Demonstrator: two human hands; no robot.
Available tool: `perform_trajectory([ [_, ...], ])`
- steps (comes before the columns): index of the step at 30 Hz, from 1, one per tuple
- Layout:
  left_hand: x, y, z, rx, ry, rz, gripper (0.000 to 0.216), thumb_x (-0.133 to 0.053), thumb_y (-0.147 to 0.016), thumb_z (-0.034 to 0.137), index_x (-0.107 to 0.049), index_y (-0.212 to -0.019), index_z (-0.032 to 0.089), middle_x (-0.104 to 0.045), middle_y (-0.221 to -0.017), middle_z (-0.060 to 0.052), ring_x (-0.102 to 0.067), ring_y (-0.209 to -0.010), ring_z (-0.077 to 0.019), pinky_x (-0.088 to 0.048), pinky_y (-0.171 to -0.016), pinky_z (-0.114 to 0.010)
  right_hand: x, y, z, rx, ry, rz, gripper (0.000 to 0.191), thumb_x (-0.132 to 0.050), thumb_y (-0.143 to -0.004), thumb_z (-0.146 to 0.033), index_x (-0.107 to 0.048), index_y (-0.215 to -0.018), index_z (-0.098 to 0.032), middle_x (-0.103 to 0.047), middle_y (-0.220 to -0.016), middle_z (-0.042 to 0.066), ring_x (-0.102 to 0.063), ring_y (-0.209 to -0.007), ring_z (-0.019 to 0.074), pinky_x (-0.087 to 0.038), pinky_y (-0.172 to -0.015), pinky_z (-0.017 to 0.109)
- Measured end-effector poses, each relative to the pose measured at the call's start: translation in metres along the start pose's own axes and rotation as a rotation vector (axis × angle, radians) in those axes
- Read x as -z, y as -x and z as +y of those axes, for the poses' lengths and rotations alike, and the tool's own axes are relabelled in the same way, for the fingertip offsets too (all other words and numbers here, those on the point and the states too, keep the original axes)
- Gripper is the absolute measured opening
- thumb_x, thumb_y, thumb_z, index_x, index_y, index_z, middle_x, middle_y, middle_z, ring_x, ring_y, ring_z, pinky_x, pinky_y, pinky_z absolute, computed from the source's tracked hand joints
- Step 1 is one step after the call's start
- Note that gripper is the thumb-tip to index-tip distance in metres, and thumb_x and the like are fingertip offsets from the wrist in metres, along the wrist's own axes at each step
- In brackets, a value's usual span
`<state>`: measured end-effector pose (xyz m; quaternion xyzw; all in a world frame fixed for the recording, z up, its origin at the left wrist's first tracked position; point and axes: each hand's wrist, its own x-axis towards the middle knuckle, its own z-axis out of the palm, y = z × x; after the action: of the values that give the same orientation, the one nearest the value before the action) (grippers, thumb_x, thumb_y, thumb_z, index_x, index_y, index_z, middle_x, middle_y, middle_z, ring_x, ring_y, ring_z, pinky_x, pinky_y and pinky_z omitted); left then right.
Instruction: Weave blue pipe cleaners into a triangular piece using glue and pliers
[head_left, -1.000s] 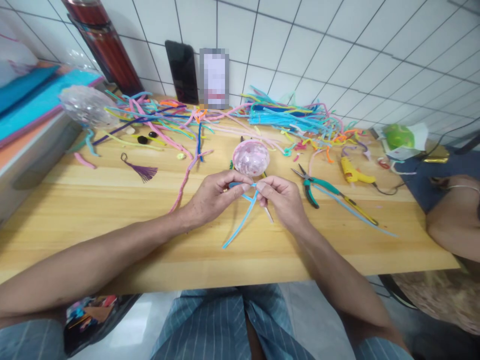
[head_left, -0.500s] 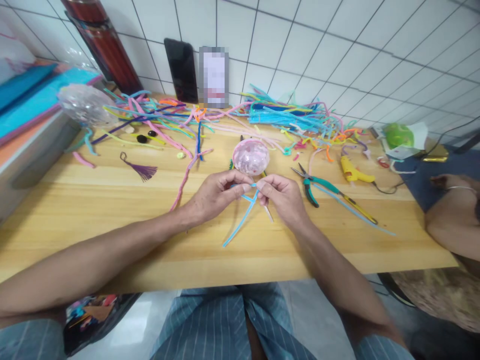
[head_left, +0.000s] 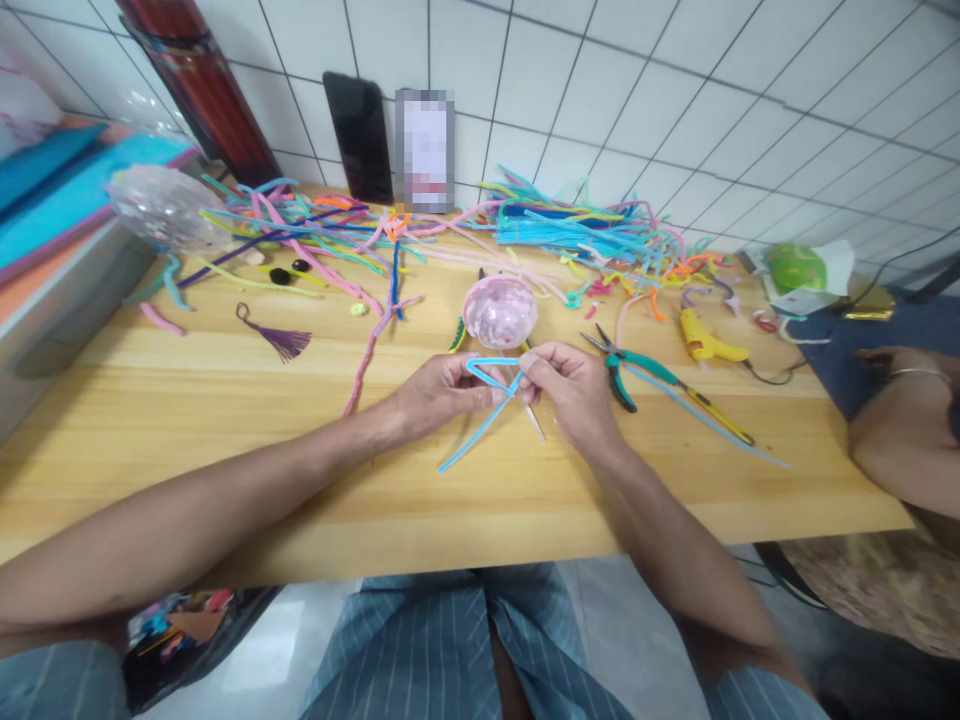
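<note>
A light-blue pipe cleaner [head_left: 475,436] is bent into a small triangle, its long tail slanting down to the left. My right hand [head_left: 571,388] pinches the triangle's right corner between thumb and fingertips. On the other side, my left hand [head_left: 448,388] is closed at the lower left of the bend, thumb and fingers against the pipe cleaner. Just beyond my hands stands a clear, pink-rimmed bowl-like piece [head_left: 501,312]. A thin pale stick-like piece [head_left: 537,424] lies below my right fingers; its upper end is hidden.
Green-handled pliers [head_left: 619,372], a yellow cutter [head_left: 712,412] and a yellow glue gun [head_left: 705,338] lie to the right. Heaped pipe cleaners [head_left: 570,232] line the wall. A purple tassel [head_left: 279,334] lies left. Another person's arm [head_left: 907,410] rests at the right edge.
The fingers of my left hand have moved off the top of the bend to its lower left side, so the triangle now shows. The tail has swung slightly upward.
</note>
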<state>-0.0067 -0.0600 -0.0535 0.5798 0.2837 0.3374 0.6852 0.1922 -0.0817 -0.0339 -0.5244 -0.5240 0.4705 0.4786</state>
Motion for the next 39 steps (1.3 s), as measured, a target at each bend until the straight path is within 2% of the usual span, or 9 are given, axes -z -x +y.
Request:
perform_trajectory([
  [8, -0.002, 0.002, -0.003, 0.073, 0.011, 0.061, 0.039, -0.088, -0.075, 0.05, -0.072, -0.086, 0.016, -0.068, -0.078, 0.001, -0.057, -0.072, -0.0119, -0.047, -0.073, -0.026, -0.002, 0.001, -0.003, -0.007, -0.011, -0.016, 0.023, -0.078, -0.081, -0.039, -0.07, -0.071, -0.02, -0.07, -0.061, 0.0, -0.059, -0.052, 0.011, -0.046, -0.053, 0.025],
  [17, -0.004, 0.002, -0.008, 0.09, 0.035, 0.13, 0.034, -0.089, -0.073, 0.042, -0.071, -0.086, 0.016, -0.069, -0.078, 0.001, -0.059, -0.072, -0.0117, -0.048, -0.075, -0.027, -0.002, 0.001, 0.001, -0.009, -0.018, -0.029, 0.024, -0.078, -0.081, -0.042, -0.071, -0.072, -0.02, -0.071, -0.062, 0.0, -0.06, -0.052, 0.0113, -0.046, -0.053, 0.025],
  [25, -0.006, 0.003, -0.004, 0.135, 0.105, 0.118, 0.027, -0.087, -0.075, 0.036, -0.07, -0.085, 0.017, -0.072, -0.081, -0.001, -0.069, -0.074, -0.0149, -0.055, -0.077, -0.029, -0.002, 0.0, 0.003, -0.005, -0.035, -0.052, 0.026, -0.078, -0.083, -0.044, -0.07, -0.076, -0.02, -0.071, -0.065, 0.0, -0.06, -0.053, 0.0111, -0.046, -0.053, 0.025],
  [29, -0.006, 0.007, -0.005, 0.199, 0.097, 0.148, 0.027, -0.086, -0.077, 0.036, -0.069, -0.087, 0.018, -0.073, -0.078, -0.001, -0.072, -0.073, -0.0162, -0.057, -0.074, -0.029, 0.001, -0.002, 0.001, 0.042, 0.041, -0.101, 0.026, -0.077, -0.084, -0.046, -0.072, -0.087, -0.021, -0.071, -0.071, -0.001, -0.063, -0.062, 0.0121, -0.051, -0.062, 0.027],
  [32, -0.005, 0.008, -0.01, 0.252, 0.098, 0.142, 0.03, -0.088, -0.075, 0.037, -0.069, -0.089, 0.018, -0.074, -0.08, -0.001, -0.071, -0.071, -0.0155, -0.057, -0.072, -0.029, 0.017, -0.003, -0.011, 0.123, 0.213, -0.085, 0.021, -0.076, -0.084, -0.039, -0.073, -0.095, -0.021, -0.075, -0.085, 0.001, -0.069, -0.077, 0.0149, -0.054, -0.073, 0.029],
  [34, -0.006, 0.008, -0.012, 0.288, 0.073, 0.122, 0.032, -0.088, -0.075, 0.039, -0.069, -0.088, 0.017, -0.074, -0.077, -0.001, -0.069, -0.069, -0.0148, -0.054, -0.07, -0.027, 0.039, -0.003, -0.021, 0.186, 0.368, -0.036, 0.019, -0.075, -0.085, -0.036, -0.074, -0.096, -0.021, -0.078, -0.091, 0.003, -0.071, -0.082, 0.0164, -0.054, -0.076, 0.03],
  [36, -0.007, 0.009, -0.013, 0.307, 0.043, 0.102, 0.035, -0.089, -0.073, 0.041, -0.069, -0.089, 0.017, -0.073, -0.075, -0.001, -0.067, -0.069, -0.0148, -0.052, -0.069, -0.027, 0.07, -0.003, -0.026, 0.239, 0.515, 0.075, 0.019, -0.072, -0.088, -0.038, -0.075, -0.097, -0.021, -0.079, -0.092, 0.004, -0.071, -0.082, 0.0176, -0.054, -0.076, 0.032],
  [39, -0.007, 0.01, -0.011, 0.345, 0.0, 0.089, 0.036, -0.089, -0.073, 0.043, -0.07, -0.09, 0.017, -0.072, -0.08, 0.0, -0.067, -0.071, -0.0147, -0.052, -0.071, -0.027, 0.132, -0.003, -0.02, 0.221, 0.753, 0.35, 0.026, -0.07, -0.088, -0.043, -0.077, -0.1, -0.02, -0.08, -0.097, 0.007, -0.073, -0.086, 0.0215, -0.057, -0.079, 0.035],
])
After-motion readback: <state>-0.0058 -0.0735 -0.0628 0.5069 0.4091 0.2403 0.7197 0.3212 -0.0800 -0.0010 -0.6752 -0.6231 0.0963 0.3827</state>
